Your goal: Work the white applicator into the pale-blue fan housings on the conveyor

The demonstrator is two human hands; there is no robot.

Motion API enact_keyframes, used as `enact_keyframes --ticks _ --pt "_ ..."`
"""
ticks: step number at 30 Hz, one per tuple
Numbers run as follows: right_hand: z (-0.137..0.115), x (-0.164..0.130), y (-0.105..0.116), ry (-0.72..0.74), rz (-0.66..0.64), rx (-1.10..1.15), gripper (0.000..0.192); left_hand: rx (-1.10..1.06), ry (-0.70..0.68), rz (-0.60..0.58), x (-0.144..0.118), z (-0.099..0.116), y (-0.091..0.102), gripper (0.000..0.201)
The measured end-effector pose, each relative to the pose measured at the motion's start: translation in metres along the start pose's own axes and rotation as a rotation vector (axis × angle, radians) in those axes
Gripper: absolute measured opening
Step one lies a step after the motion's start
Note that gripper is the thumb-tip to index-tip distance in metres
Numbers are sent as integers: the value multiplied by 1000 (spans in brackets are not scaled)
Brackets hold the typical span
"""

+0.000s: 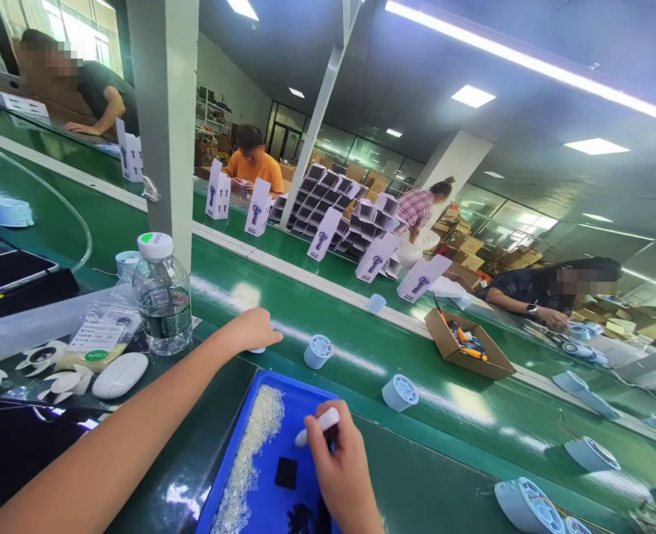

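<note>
While the right hand [343,461] closes round a white tool [328,420], clear rings [261,423] lie unused in the lower-centre blue tray [300,398]; the partly curled left hand [251,331]'s hold is unclear.

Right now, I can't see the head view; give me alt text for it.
The right hand holds a white tool over a blue tray with small clear pieces; the left hand extends over a green belt, a pale part just visible beneath it. Light-blue round parts sit along the belt, with white boxes and co-workers beyond.
</note>
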State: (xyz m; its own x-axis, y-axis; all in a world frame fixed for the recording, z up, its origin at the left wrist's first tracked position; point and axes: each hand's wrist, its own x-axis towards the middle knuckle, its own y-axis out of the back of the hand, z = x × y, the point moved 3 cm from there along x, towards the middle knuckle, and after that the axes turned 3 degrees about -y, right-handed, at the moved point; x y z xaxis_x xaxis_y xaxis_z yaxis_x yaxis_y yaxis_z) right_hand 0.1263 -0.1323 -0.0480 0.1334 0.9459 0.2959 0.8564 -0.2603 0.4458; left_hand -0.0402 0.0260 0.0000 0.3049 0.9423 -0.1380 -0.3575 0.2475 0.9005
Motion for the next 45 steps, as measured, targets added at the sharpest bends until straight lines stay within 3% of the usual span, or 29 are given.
enact_keyframes --ticks 3,5,15,20,23,27,32,35,40,45 --pt "6 3 14 -1 230 -62 17 11 23 77 4 -4 -5 14" --pt "12 6 23 -23 320 -87 18 17 28 104 7 -7 -9 22" --pt "22 12 28 -75 302 -47 22 175 -55 103 18 -7 -20 33" --pt "24 13 28 -78 306 -31 21 226 -148 198 19 -5 -21 33" --pt "25 13 29 -91 323 -21 20 183 -132 235 21 -6 -21 30" --pt "26 13 30 -105 327 -12 21 21 -45 219 23 -6 -17 22" --pt "27 13 30 -106 317 0 23 -180 -56 209 15 4 -3 16" --pt "27 13 30 -110 327 8 23 -468 -37 207 7 8 5 16" --pt "23 13 29 -96 325 3 21 -1056 5 94 -1 12 10 17" --pt "23 13 28 -119 337 19 25 -1318 49 112 -3 17 14 13"
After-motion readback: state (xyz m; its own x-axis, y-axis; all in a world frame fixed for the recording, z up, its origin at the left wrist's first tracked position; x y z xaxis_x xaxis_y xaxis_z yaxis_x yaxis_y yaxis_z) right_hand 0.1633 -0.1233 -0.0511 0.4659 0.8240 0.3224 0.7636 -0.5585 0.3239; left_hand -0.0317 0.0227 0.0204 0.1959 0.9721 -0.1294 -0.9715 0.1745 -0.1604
